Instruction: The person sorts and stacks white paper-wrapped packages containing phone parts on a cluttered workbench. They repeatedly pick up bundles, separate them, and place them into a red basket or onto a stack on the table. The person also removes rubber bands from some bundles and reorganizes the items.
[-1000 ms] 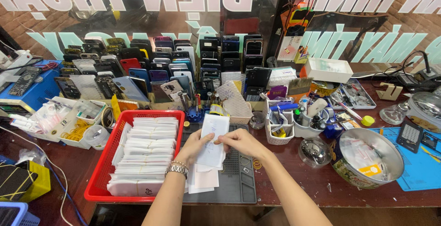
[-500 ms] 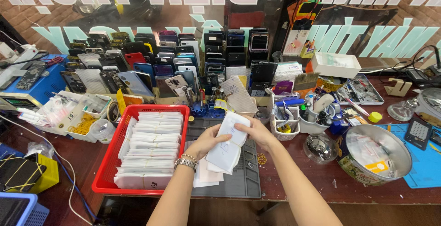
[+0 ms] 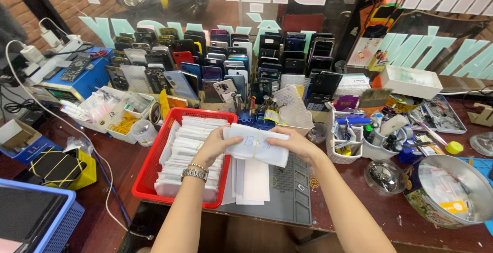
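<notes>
Both hands: you hold one small bundle of white packets between them, up in the air above the grey mat.
Bundle's long side: it runs left to right, a bit lower on the right.
Left hand: it grips the left end, thumb on top, fingers under. A watch sits on the wrist.
Right hand: it grips the right end, fingers curled on the edge.
Nearer hand: neither, each has one end.
Below: more white packets lie flat on the mat.
Left side: a red basket full of white packets, just beside your left hand.
</notes>
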